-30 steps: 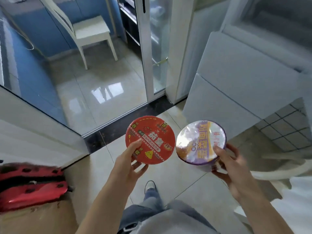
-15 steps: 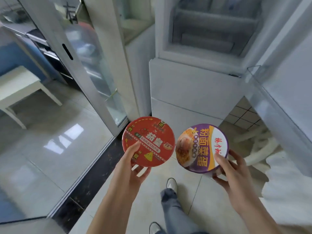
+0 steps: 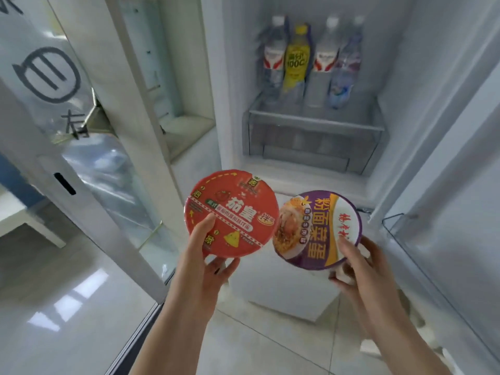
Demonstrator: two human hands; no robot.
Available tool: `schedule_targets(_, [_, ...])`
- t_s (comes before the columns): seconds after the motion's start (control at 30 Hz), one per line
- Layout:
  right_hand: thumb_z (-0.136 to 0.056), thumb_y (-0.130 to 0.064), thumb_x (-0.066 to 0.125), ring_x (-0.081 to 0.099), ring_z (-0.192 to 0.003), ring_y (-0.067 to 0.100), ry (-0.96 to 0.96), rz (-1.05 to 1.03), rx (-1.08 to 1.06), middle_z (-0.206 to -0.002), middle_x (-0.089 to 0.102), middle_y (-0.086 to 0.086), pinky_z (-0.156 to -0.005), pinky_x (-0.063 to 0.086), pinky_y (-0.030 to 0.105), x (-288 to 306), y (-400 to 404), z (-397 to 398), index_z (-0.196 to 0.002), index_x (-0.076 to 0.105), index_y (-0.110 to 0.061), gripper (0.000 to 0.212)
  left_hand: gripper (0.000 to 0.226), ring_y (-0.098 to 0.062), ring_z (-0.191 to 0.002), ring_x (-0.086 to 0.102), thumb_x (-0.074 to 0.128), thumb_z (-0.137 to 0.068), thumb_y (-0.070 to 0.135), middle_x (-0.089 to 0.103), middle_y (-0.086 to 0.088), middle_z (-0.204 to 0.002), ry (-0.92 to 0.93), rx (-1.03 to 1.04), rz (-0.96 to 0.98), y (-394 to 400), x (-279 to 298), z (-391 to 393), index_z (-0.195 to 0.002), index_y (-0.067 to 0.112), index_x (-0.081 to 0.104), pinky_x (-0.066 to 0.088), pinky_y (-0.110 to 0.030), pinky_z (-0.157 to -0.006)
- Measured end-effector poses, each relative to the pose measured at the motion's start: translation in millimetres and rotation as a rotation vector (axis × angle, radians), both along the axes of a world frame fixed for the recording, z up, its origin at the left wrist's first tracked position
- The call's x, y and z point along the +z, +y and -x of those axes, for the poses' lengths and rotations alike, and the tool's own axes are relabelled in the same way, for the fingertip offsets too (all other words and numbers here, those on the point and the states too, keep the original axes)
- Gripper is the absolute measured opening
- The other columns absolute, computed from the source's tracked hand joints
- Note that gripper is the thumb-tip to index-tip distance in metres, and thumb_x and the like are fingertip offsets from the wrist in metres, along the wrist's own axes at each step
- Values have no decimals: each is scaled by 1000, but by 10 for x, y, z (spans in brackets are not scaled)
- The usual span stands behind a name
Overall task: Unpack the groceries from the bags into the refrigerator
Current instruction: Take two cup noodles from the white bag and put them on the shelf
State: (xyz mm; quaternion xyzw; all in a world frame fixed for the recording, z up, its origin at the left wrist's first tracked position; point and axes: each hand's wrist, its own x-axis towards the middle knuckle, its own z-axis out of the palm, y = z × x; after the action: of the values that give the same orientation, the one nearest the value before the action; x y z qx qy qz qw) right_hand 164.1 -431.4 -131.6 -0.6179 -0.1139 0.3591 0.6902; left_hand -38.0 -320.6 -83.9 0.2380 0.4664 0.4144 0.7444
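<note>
Presently in hand: two instant-noodle bowls, carried before the open refrigerator. Left hand pinched the red-lidded bowl, thumb on lid, fingers beneath; right hand likewise gripped the purple-lidded bowl. Step: delivery. Next move probably called for reaching onto free shelf space beside the four bottles.
</note>
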Motion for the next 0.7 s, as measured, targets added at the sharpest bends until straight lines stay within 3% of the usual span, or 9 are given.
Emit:
schedule_targets(0.1, [-74,-32,72,66,-91,28,-16,-66,-50,-113,66,10,-93,50,53,302,328,-173,-119,53,-26,50,56,-26,-104,63,69,-63,46,68,-6,-109,-5,-44,-91,347,238,-235,-113,25,56,51,-43,-91])
schedule_targets(0.2, [-66,-36,73,65,-105,30,-74,-143,-113,-117,65,9,-93,51,53,596,608,-323,-107,56,-33,44,44,-23,-100,65,65,-66,51,68,-5,-106,13,-68,-210,700,487,-464,-104,29,59,51,-46,-91])
schedule_targets(0.33, [-36,-59,87,68,-98,21,-119,-228,-196,-108,70,1,-83,55,45,929,978,-489,-108,58,-34,82,30,-20,-91,67,61,-82,48,71,-3,-97,-43,-145,-298,1175,790,-718,-101,25,64,53,-47,-88])
schedule_targets(0.47, [-66,-38,72,64,-107,27,-112,-322,-284,-108,69,4,-88,53,50,1199,1308,-593,-125,53,-24,64,35,-19,-93,70,62,-81,47,75,1,-94,-106,-249,-369,1623,1130,-901,-110,26,61,55,-45,-84])
schedule_targets(0.57, [-65,-40,70,64,-100,24,-144,-373,-333,-93,70,1,-87,54,50,1402,1539,-642,-123,55,-24,63,54,-20,-94,70,65,-69,48,75,0,-100,-153,-323,-438,1926,1376,-1014,-119,27,57,56,-44,-79])
schedule_targets(0.7, [-62,-41,70,66,-99,20,-202,-437,-403,-99,71,-4,-86,54,47,1709,1786,-717,-125,51,-26,68,43,-22,-96,71,56,-87,44,73,1,-107,-211,-334,-532,2271,1655,-1238,-127,30,51,59,-42,-69])
